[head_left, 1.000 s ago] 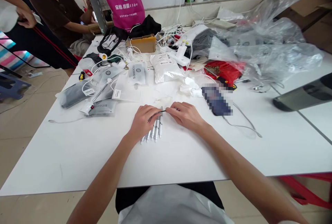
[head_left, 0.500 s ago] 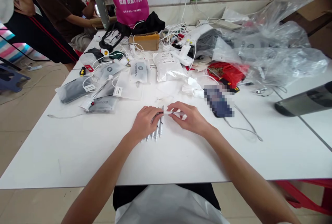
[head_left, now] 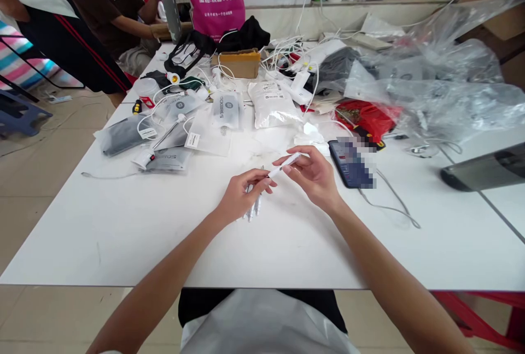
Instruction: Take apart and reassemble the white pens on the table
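Observation:
A slim white pen (head_left: 284, 166) slants between my two hands above the white table. Its lower left end is pinched in the fingertips of my left hand (head_left: 243, 192). The fingers of my right hand (head_left: 312, 174) close round its upper right end. Below and partly behind my left hand, several more white and silver pens (head_left: 254, 209) lie side by side on the tabletop. Their upper parts are mostly hidden by that hand.
A phone (head_left: 348, 163) with a cable lies right of my right hand. Packaged pouches (head_left: 166, 160) and a white plastic parcel (head_left: 274, 105) sit farther back. A dark tumbler (head_left: 484, 170) lies at the right, near clear plastic bags (head_left: 447, 97). Two people are at the far left.
The pen has gone from nearly level to tilted, its right end raised. My right hand has moved up and slightly right; my left hand has shifted right. The camera view has shifted slightly.

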Demonstrator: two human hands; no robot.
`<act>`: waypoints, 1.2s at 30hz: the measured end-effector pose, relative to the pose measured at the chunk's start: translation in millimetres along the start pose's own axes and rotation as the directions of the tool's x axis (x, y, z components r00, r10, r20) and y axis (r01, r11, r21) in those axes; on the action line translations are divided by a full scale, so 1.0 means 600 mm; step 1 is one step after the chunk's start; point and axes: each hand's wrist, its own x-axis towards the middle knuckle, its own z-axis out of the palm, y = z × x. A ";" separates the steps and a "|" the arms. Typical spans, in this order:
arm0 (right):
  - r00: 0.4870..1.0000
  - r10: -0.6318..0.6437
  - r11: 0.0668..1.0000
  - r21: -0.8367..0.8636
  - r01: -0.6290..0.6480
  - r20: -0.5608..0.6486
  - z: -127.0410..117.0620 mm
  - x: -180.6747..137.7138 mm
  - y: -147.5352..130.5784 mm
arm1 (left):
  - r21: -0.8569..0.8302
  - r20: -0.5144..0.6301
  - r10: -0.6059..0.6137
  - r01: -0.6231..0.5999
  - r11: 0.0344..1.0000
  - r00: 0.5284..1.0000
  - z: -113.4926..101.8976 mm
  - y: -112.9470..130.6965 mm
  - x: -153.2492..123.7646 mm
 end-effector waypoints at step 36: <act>0.947 -0.297 0.949 -0.151 0.278 -0.126 0.017 -0.013 -0.017 | -0.341 0.274 -0.062 0.157 0.927 0.960 0.017 -0.007 -0.010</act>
